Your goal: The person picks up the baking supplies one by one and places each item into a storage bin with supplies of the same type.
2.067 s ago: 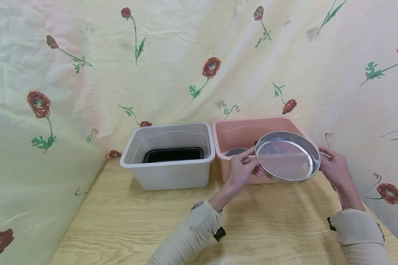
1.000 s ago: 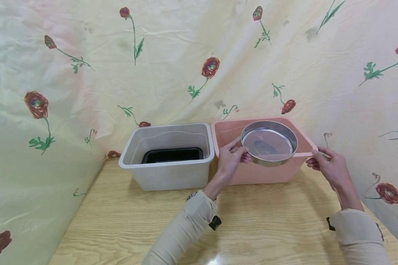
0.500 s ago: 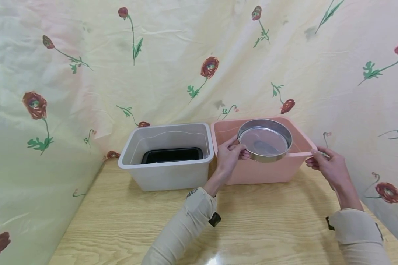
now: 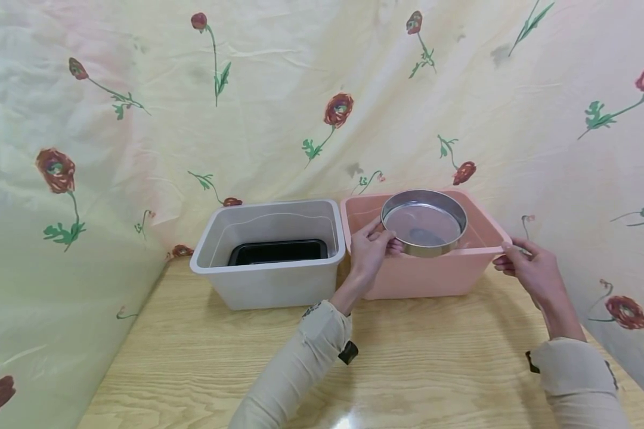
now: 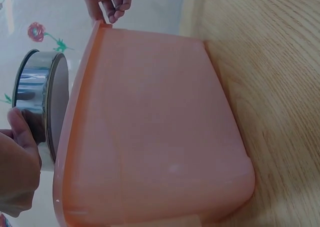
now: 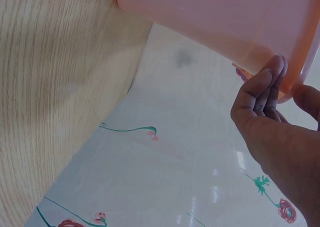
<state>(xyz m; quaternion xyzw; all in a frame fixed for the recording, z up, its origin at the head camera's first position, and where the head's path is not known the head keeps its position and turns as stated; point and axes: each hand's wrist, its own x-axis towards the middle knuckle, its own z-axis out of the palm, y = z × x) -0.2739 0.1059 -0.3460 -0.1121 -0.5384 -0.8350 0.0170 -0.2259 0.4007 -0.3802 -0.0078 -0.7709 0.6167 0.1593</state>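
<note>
My left hand [image 4: 369, 253] pinches the near left side of a round metal sieve [image 4: 434, 210] between thumb and fingers. The sieve has a fine mesh bottom and is tilted a little towards me, over the opening of the pink plastic bin [image 4: 424, 277]. In the left wrist view, the sieve's shiny side wall [image 5: 37, 82] stands right by the bin's rim. At the bin's front right corner my right hand [image 4: 531, 268] grips the rim, thumb on top and fingers below. A grey oval shape shows through the mesh; the rest of the bin's inside is largely hidden.
To the left of the pink bin, close beside it, stands a light grey bin [image 4: 279, 286] with a black rectangular pan [image 4: 279, 250] in it. Both bins stand on a wooden table [image 4: 220, 369] against a flowered cloth [image 4: 279, 119] behind.
Earlier both hands held the sieve further right and nearer me. My right hand has let go and taken the bin's rim; my left has moved the sieve left and back over the bin.
</note>
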